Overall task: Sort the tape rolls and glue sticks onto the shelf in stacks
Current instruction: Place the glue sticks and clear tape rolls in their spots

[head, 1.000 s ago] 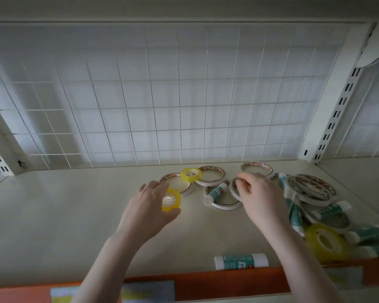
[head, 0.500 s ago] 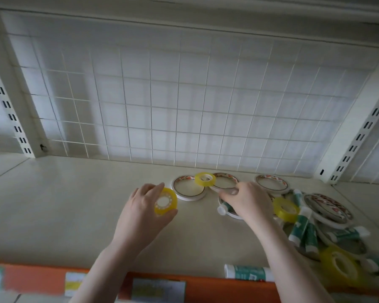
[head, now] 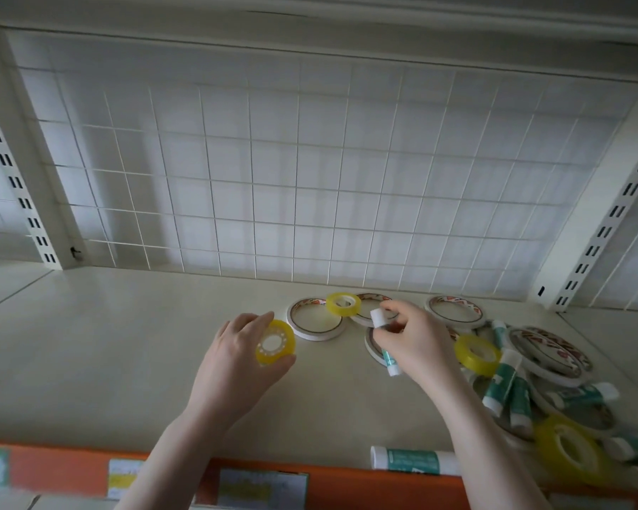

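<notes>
On the cream shelf [head: 126, 355], in front of the white wire grid back panel [head: 310, 178], both hands were at work. Left hand [head: 236, 366] hovered over the shelf left of the flat white tape ring [head: 315, 323]; its fingers [head: 253, 323] and thumb curled round a small yellow tape roll [head: 275, 343], held on edge with the core facing the camera. Right hand [head: 413, 344] sat just right of that ring, fingers pinching a glue stick [head: 383, 338] with white cap pointing toward the back panel and the green label and base showing below the palm; stick tilted, apparently lifted off the shelf, though contact could not be judged. Second yellow roll [head: 342, 304] rested on top of the white tape ring's far rim, overlapping the next ring [head: 372, 309] to its right. Another white ring [head: 454, 311] lay further right, near the panel. Right of the white tape ring and beyond the right hand, a loose pile: a yellow roll [head: 476, 354], several green-and-white glue sticks [head: 503, 380], more flat rings [head: 547, 357], all overlapping. Large yellow roll [head: 568, 454] at the near right. One glue stick [head: 413, 461] lay on its side against the orange front lip [head: 70, 469], which carried paper price labels [head: 262, 489].
</notes>
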Demonstrator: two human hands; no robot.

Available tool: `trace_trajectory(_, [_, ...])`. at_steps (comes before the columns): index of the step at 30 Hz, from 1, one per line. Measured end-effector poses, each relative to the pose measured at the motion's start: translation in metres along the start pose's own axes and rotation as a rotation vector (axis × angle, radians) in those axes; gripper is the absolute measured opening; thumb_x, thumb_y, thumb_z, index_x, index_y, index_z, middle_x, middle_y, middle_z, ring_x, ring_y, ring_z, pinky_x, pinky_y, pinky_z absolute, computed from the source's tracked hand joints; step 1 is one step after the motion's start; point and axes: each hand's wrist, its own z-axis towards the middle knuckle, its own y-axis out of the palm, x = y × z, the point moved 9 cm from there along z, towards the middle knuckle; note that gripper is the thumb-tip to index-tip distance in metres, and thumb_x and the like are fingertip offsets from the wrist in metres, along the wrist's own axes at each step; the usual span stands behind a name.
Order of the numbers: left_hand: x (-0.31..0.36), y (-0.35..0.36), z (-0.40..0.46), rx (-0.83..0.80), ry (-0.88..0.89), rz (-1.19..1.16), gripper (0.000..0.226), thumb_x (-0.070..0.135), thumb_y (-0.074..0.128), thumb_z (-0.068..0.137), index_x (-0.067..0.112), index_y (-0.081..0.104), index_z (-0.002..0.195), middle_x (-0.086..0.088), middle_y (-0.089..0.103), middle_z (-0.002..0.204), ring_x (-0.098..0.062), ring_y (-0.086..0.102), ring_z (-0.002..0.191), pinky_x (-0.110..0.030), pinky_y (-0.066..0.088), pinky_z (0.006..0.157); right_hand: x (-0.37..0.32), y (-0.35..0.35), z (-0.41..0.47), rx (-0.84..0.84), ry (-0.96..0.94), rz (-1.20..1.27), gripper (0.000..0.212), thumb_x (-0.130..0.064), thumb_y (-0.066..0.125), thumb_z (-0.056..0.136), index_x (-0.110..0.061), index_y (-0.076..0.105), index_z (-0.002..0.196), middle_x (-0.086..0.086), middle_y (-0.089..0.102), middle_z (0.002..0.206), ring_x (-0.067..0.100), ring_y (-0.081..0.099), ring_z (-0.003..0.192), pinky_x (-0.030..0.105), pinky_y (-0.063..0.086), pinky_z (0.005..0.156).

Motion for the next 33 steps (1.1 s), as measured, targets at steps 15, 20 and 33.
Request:
trace_trajectory(15, [-0.044, -0.095, -0.036, 0.067, -0.139, 0.123, 0.076, 0.057, 0.056, 0.059, 0.019, 0.057, 0.125, 0.001, 0.058, 0.116, -0.02, 0.057, 0.103, -0.023, 0.039, 0.085, -0.094, 0.019, -0.05, 0.177, -0.419, 0.328, 0.019, -0.005, 0.074, 0.073, -0.017, 0.062, 0.081, -0.009, 0.056, 0.059, 0.006, 0.052, 0.064, 0.012, 0.036, 0.056])
trace_trajectory(20, [-0.089, -0.152, -0.053, 0.123, -0.179, 0.141, 0.085, 0.067, 0.045, 0.053, 0.02, 0.058, 0.124, 0.003, 0.057, 0.117, -0.018, 0.055, 0.106, -0.019, 0.033, 0.082, -0.153, 0.06, -0.078, 0.122, -0.476, 0.361, 0.018, -0.009, 0.075, 0.074, -0.018, 0.06, 0.079, -0.013, 0.056, 0.06, 0.009, 0.053, 0.065, 0.023, 0.039, 0.057])
trace_trajectory(33, [-0.273, -0.335, -0.066, 0.172, -0.189, 0.181, 0.069, 0.048, 0.063, 0.065, 0.015, 0.057, 0.126, -0.002, 0.056, 0.119, -0.022, 0.056, 0.107, -0.027, 0.039, 0.089, -0.364, 0.21, -0.123, 0.107, -0.461, 0.392, 0.012, -0.012, 0.072, 0.077, -0.017, 0.064, 0.084, -0.014, 0.057, 0.064, 0.02, 0.059, 0.068, 0.027, 0.038, 0.061])
